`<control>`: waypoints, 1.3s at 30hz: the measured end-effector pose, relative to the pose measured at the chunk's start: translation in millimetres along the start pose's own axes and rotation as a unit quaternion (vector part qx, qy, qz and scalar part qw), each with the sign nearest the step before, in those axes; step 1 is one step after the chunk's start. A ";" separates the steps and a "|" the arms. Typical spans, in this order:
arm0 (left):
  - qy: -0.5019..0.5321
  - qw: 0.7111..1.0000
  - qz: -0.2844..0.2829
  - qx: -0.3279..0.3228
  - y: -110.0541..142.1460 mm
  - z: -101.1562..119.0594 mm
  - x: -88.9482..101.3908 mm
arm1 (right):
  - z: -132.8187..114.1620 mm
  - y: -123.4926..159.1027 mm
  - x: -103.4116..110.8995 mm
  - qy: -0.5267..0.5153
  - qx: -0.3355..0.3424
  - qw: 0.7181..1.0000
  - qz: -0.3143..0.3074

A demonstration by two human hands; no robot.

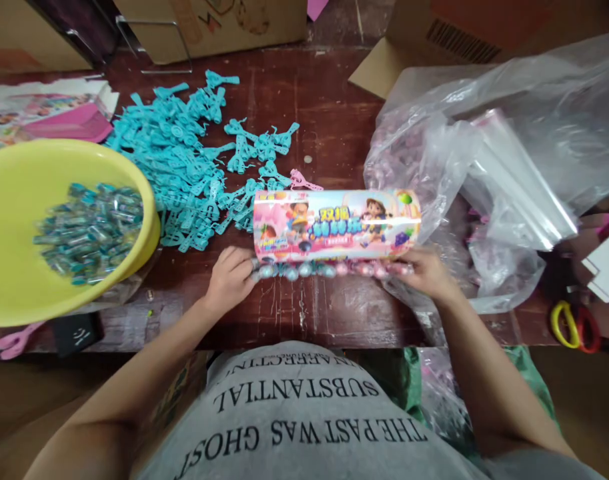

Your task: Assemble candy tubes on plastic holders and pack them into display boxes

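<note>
A brightly printed pink candy box (337,225), with cartoon children, fruit and Chinese lettering, lies crosswise before me above the table. Along its near edge runs a row of small blue and pink round-ended pieces (304,270), somewhat blurred. My left hand (231,275) is closed at the near left corner of the box, with its fingertips partly hidden. At the near right corner my right hand (427,270) grips it, fingers tucked beneath the edge. Just beyond the box are a pink plastic clip-like piece (304,180) and a large heap of turquoise ones (179,160).
A yellow basin (14,233) at left holds many small wrapped turquoise pieces. Clear plastic bags (434,147) and a clear film roll (527,177) cover the right side. Scissors (565,325) lie near the right front edge. Cardboard boxes (224,30) line the back.
</note>
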State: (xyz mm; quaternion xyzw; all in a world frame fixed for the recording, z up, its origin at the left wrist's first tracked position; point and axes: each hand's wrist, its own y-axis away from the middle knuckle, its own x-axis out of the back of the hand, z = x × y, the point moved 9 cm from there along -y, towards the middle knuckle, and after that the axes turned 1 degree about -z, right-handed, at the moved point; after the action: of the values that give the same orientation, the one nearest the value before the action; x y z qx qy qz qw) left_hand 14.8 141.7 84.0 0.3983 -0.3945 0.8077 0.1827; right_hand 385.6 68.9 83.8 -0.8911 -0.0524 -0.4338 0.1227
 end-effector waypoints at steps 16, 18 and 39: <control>-0.085 0.992 0.097 0.007 54.0 27.6 5.4 | -15.6 52.9 -22.2 0.091 -0.015 0.992 0.088; -0.107 0.991 0.080 -0.014 58.4 28.5 9.2 | -16.9 55.5 -20.1 0.081 -0.021 0.993 0.084; -0.113 0.969 -0.216 -0.051 -94.8 56.4 -4.3 | -106.7 -63.9 -10.8 0.252 0.035 0.966 -0.049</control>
State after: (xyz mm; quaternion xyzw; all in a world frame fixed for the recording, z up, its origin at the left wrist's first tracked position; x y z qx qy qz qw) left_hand 103.4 156.6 148.2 0.5528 -0.3579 0.6778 0.3271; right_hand 285.0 102.5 149.7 -0.7444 -0.0783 -0.6478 0.1422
